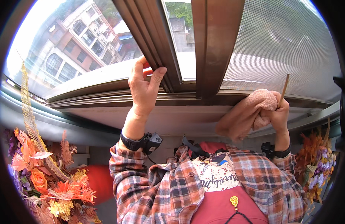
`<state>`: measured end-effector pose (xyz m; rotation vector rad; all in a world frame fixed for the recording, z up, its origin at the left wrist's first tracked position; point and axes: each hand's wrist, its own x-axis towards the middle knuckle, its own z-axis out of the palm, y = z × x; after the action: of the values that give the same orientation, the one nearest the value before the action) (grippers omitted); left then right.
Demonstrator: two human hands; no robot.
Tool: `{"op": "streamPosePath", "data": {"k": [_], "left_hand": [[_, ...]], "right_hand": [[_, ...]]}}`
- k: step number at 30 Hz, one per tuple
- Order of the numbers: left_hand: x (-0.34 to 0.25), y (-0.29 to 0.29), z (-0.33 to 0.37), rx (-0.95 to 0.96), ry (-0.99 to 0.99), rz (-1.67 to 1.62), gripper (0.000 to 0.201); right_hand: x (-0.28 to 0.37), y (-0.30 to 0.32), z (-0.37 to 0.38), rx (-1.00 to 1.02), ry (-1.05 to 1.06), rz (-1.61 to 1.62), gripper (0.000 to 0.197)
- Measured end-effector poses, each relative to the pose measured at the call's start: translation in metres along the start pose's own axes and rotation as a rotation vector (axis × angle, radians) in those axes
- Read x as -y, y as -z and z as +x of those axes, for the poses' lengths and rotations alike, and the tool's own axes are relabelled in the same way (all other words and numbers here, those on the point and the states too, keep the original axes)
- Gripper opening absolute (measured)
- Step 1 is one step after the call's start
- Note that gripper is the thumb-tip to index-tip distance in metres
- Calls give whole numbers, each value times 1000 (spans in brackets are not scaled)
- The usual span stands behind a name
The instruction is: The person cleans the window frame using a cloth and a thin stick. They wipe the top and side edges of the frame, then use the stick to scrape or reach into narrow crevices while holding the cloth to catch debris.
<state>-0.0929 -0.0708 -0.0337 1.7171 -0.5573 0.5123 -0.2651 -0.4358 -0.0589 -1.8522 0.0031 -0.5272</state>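
Observation:
My left hand (143, 89) is closed round the edge of a brown sliding window frame (152, 41), with the thumb on the near face and the fingers partly hidden behind it. In my right hand (280, 117) a pink cloth (251, 110) is bunched up and hangs down to the left. A thin wooden stick (285, 87) rises from the same grip; its lower end is hidden. That hand is just below the mesh screen (277, 48), near the sill.
Window tracks (101, 99) run along the sill, and a wide brown upright (213, 48) stands between the gap and the screen. Artificial flowers stand at the left (39, 179) and right (318, 171). Buildings (81, 44) show outside through the glass.

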Motion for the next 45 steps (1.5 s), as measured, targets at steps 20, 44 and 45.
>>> {"op": "streamPosePath", "data": {"k": [20, 44, 45], "left_hand": [[-42, 6, 17, -205, -297, 258, 54], [-199, 90, 251, -436, -1131, 795, 81], [-201, 97, 256, -380, -1171, 831, 79]], "right_hand": [[22, 0, 2, -47, 55, 83, 22], [7, -5, 9, -75, 111, 114, 19], [8, -5, 9, -76, 108, 108, 19]]}}
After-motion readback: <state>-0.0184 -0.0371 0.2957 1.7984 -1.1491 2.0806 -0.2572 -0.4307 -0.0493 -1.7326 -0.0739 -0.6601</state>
